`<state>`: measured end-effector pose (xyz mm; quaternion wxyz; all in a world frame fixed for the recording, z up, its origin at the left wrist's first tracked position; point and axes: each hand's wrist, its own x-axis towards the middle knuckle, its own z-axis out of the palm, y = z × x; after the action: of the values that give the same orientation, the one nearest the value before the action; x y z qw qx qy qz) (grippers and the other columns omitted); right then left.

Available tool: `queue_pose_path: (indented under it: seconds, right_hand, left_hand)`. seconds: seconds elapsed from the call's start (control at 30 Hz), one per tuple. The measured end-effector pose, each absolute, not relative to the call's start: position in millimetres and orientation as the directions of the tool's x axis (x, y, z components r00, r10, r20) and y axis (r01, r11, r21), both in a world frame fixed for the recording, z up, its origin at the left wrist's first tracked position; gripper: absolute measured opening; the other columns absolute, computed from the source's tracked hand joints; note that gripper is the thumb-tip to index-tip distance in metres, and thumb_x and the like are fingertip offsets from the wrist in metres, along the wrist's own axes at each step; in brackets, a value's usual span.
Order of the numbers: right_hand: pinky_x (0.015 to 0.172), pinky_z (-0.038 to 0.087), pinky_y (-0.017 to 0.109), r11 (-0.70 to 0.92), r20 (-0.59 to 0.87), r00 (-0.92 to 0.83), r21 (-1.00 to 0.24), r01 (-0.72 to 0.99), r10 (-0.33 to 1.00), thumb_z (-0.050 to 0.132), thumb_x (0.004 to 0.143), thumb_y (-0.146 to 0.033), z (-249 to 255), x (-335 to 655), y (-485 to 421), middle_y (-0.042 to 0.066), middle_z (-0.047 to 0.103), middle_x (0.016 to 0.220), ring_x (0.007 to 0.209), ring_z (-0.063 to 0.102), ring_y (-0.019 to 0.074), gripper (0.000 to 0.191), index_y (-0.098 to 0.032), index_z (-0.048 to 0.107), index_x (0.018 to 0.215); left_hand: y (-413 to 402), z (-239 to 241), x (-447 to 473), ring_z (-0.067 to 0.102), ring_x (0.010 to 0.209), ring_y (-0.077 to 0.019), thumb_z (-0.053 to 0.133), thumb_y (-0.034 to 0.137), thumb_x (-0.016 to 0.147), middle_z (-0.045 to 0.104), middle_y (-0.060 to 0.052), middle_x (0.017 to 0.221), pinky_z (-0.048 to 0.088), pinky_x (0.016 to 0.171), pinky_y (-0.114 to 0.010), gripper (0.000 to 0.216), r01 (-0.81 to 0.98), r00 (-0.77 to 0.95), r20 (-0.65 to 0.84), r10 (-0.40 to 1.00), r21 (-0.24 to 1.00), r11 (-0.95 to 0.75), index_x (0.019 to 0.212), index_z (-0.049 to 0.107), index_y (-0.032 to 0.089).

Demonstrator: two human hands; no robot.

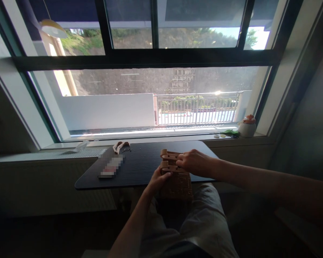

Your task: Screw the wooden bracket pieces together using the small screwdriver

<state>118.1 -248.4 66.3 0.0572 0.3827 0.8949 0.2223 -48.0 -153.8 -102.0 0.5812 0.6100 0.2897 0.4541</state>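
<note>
A brown, box-like object with a woven-looking surface rests at the table's front edge, partly over my lap. Two tan, looped, strap-like pieces with small holes lie across its top: a far one and a near one. My left hand grips the object's left side, its thumb lying by the near piece. From the right, my right hand has its fingers closed on the right ends of these pieces; the fingertips are partly hidden. Shade blurs the finer details.
On the dark table, similar tan pieces lie at the back left beside several small metal bits. A blurred-out flat item is nearer. A white jar with an orange top stands on the windowsill. A radiator runs left.
</note>
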Motion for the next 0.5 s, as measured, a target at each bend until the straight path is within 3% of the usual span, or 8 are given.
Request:
queue_pose_path:
  seconds: [0.13,0.3,0.5]
  right_hand:
    - [0.062,0.04,0.026,0.554,0.098,-0.64,0.412,0.723,0.762,0.04,0.086,-0.013,56,122,-249,0.011,0.066,0.087,0.077,0.061,0.0175,0.02,-0.012,0.059,0.091]
    - [0.06,0.038,0.027,0.385,0.175,-0.447,0.3,0.873,0.877,0.04,0.089,-0.028,48,125,-256,0.01,0.067,0.082,0.074,0.063,0.0208,0.021,-0.014,0.056,0.093]
    - [0.062,0.039,0.03,0.324,0.118,-0.371,0.295,0.899,0.921,0.039,0.088,-0.034,60,118,-253,0.011,0.068,0.083,0.076,0.064,0.024,0.027,-0.014,0.053,0.101]
  left_hand:
    - [-158,-97,-47,0.063,0.089,-0.0259,0.074,0.032,0.064,0.069,-0.009,0.093,0.047,0.079,-0.034,0.04,-0.199,0.418,0.24,0.876,0.965,-0.17,0.097,0.063,0.013]
    - [-161,-94,-47,0.063,0.087,-0.0249,0.074,0.033,0.065,0.069,-0.01,0.093,0.047,0.079,-0.035,0.039,-0.201,0.44,0.241,0.865,0.965,-0.166,0.096,0.063,0.012]
    - [-160,-94,-48,0.063,0.089,-0.0266,0.075,0.032,0.064,0.069,-0.01,0.094,0.047,0.081,-0.036,0.04,-0.187,0.415,0.247,0.876,0.965,-0.183,0.097,0.063,0.012]
